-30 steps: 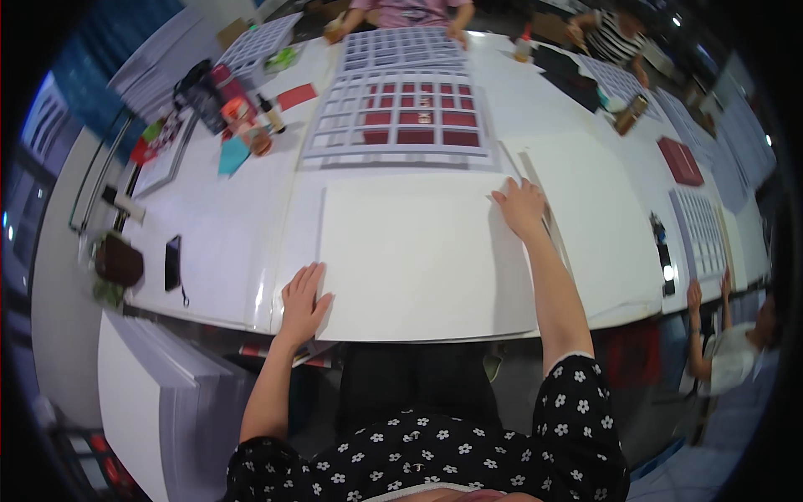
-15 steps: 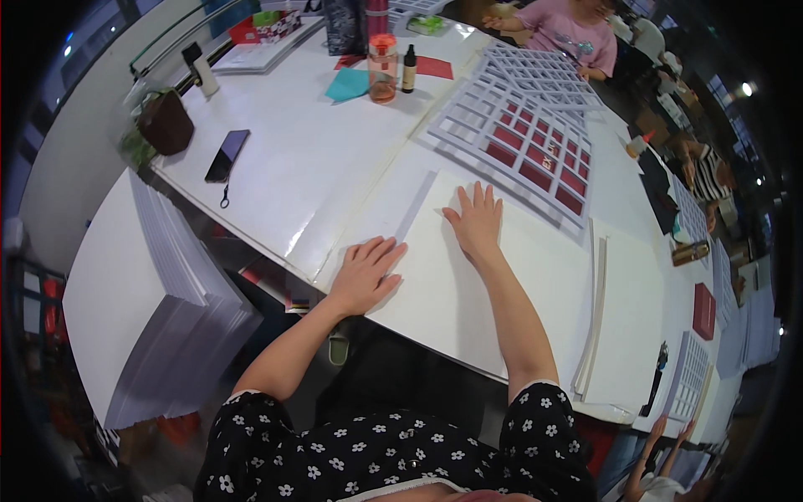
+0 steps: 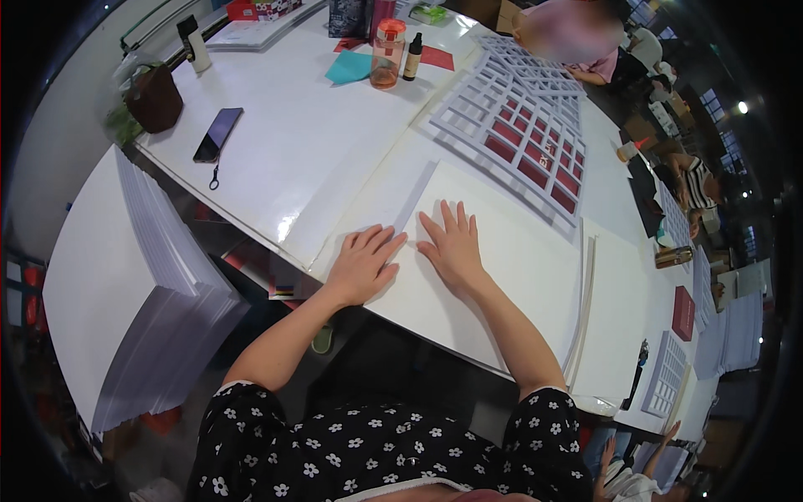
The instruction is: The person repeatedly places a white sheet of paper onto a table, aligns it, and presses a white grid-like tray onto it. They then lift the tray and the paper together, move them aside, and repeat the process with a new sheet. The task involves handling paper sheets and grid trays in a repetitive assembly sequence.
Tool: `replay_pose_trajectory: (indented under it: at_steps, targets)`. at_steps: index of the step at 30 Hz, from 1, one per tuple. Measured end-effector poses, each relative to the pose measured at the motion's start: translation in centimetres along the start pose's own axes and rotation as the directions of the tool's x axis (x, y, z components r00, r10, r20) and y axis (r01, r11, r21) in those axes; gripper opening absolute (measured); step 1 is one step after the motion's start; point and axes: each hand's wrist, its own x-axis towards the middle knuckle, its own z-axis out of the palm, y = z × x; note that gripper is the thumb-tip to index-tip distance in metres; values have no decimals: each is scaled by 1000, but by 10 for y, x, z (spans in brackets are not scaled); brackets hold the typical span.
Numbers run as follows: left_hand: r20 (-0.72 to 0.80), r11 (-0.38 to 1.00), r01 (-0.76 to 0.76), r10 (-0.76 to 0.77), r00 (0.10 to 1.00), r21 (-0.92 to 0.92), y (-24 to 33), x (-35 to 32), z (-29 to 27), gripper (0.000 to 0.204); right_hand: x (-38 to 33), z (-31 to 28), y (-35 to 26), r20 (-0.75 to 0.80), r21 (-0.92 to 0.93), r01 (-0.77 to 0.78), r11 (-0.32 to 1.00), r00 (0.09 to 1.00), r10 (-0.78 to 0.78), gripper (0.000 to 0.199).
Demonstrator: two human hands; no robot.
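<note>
A large white board [image 3: 519, 276] lies flat on the white table in front of me. My right hand [image 3: 454, 248] rests palm down on it, near its left side, with the fingers spread. My left hand [image 3: 363, 263] lies flat at the board's left edge, fingers stretched out, close to the table's front edge. Neither hand grips anything. Just beyond the board lies a pale grid frame [image 3: 510, 138] with dark red panels showing through some openings. Another grid frame [image 3: 535, 71] partly overlaps it farther back.
A tall stack of white boards [image 3: 125, 284] stands at my left. On the table are a phone [image 3: 219, 134], an orange-lidded bottle [image 3: 387, 54], a small dark bottle [image 3: 412, 57], a teal sheet [image 3: 350, 67] and a red box [image 3: 683, 313]. Other people work beyond and at right.
My right hand has slid across the board toward me and to the left, nearer my left hand. My left hand stays at the board's edge. The view has shifted slightly.
</note>
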Motion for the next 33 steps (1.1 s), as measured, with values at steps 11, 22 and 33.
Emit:
replay_pose_trajectory:
  at_steps: [11, 22, 33]
  targets:
    - [-5, 992, 40, -41, 999, -120, 0, 6, -2, 55, 46, -61, 175, -275, -153, -332, 931, 919, 282, 76]
    - [-26, 994, 39, -42, 999, -101, 1, 5, -3, 54, 129, -85, 191, 81, -349, -479, 805, 841, 535, 120]
    - [-92, 994, 13, -23, 996, -110, -4, 3, 4, 46, 81, -109, 180, 47, -116, -409, 905, 908, 416, 97]
